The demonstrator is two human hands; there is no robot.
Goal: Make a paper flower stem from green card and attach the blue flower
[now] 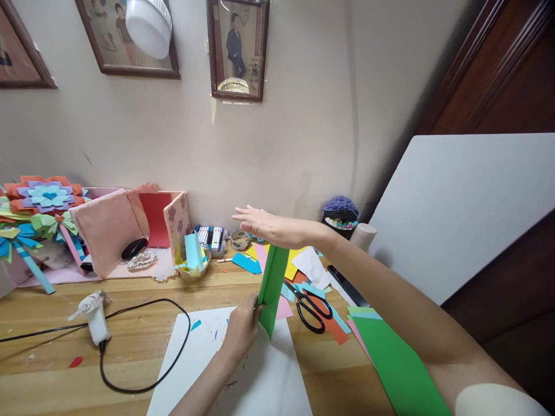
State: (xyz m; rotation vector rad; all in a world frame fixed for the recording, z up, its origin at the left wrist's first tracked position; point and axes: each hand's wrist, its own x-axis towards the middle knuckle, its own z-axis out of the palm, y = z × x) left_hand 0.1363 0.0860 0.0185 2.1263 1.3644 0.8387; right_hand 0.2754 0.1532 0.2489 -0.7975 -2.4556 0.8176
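A folded strip of green paper (274,283) stands upright over a white sheet (269,381) that bears small ink marks. Around its lower left edge my left hand (243,325) is closed, gripping it. My right hand (271,226) lies flat across the top end of the strip, fingers stretched out to the left; whether its palm touches the paper I cannot tell. Black-handled scissors (314,309) rest on the table just right of the strip, among coloured paper scraps (338,330).
At left lies a white glue gun (97,318) with a black cord looping toward the white sheet. Behind stand a pink box (104,231), a small basket (195,270), markers (212,238) and a tape roll (239,240). More green paper (396,361) lies under my right arm.
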